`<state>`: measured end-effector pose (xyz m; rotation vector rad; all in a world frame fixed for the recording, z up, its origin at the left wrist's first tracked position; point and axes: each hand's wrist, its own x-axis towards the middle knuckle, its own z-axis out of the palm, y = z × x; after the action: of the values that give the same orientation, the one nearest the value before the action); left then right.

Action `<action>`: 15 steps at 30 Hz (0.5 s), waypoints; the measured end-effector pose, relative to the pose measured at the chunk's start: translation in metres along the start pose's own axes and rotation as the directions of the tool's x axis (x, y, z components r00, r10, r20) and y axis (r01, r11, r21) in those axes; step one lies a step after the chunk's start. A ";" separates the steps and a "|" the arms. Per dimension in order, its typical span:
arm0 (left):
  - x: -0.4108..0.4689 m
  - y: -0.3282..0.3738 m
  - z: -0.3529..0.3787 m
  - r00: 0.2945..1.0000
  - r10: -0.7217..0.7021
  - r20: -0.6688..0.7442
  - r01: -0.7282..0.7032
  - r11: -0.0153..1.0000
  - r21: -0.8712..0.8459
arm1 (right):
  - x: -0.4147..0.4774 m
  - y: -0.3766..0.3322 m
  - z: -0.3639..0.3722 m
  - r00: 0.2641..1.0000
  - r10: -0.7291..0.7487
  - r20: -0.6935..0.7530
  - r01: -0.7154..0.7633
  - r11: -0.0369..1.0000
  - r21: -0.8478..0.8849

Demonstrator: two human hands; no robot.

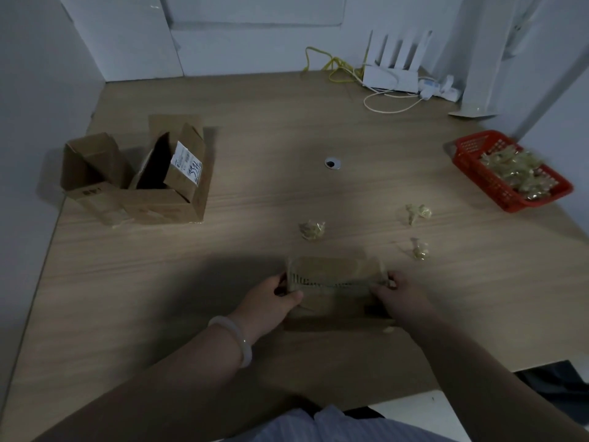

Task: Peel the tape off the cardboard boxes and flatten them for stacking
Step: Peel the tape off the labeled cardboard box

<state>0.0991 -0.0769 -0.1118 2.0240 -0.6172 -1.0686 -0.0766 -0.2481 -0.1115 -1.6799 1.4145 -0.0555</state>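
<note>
Closest in, the left hand (274,298) is gripping the left end of a small cardboard box (334,279), thumb on top, while the right hand (396,290) is pinching its right end, seemingly at a tape edge. The box is sitting near the front of the wooden table (159,298), with wrinkled clear tape running across it. Pulling sharply here risks shredding the tape into slivers or ripping the cardboard's face. Beyond, crumpled tape wads (312,230) are lying loose. Farther right a red basket (478,177) is holding more, and opened boxes (137,186) are waiting far left.

Office nook: desk (159,282), router (390,78), cable grommet (332,163)
</note>
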 end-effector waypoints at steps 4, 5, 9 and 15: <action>0.003 0.007 0.016 1.000 0.006 0.025 -0.007 0.999 0.053 | 0.003 0.000 -0.005 0.998 -0.019 -0.057 0.013 0.994 -0.110; 0.003 0.006 0.020 1.000 0.007 0.027 -0.008 0.999 0.043 | 0.004 0.002 -0.007 0.998 -0.016 -0.065 0.008 0.992 -0.126; 0.004 0.002 0.024 0.998 -0.036 0.048 0.040 0.994 -0.106 | 0.003 0.001 -0.009 0.999 -0.008 -0.049 0.003 0.995 -0.103; 0.010 0.014 0.001 0.991 -0.114 -0.069 0.090 0.954 -0.285 | 0.005 -0.018 -0.012 0.995 -0.084 -0.052 0.081 0.995 -0.055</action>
<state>0.1027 -0.0929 -0.1056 1.8556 -0.2992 -1.0587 -0.0680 -0.2602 -0.0954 -1.7925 1.3972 -0.1116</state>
